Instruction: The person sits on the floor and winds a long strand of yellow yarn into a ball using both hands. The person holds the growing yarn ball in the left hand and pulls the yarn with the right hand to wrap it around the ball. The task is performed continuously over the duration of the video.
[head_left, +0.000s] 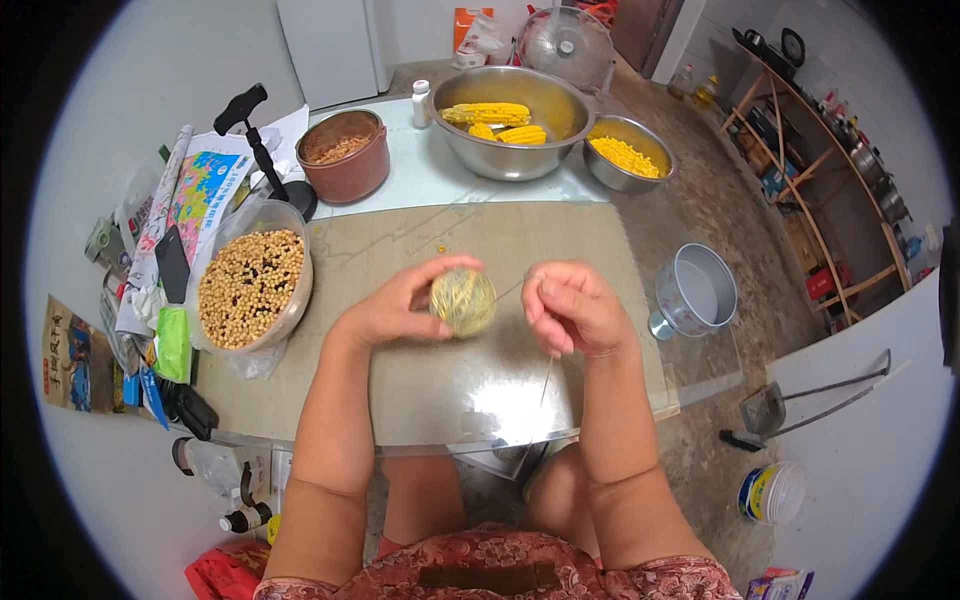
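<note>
My left hand (390, 306) curls around the side of a round yellow-green ball (465, 302), thumb below it and fingers above. The ball is slightly blurred and looks wound with strands. A thin dark thread (511, 291) runs taut from its right side to my right hand (576, 304), which pinches it between bent fingers. From beneath that hand the thread continues down towards the table's front edge. Both hands are above the beige-covered table (420, 397), whose glass surface reflects a bright light near the front.
Left stands a plastic tub (251, 281) of beans beside a black stand (262, 150). Behind are a brown pot (345, 161), a steel basin (510, 154) with corncobs, and a bowl (634, 180) of kernels. A round tin (697, 292) sits right.
</note>
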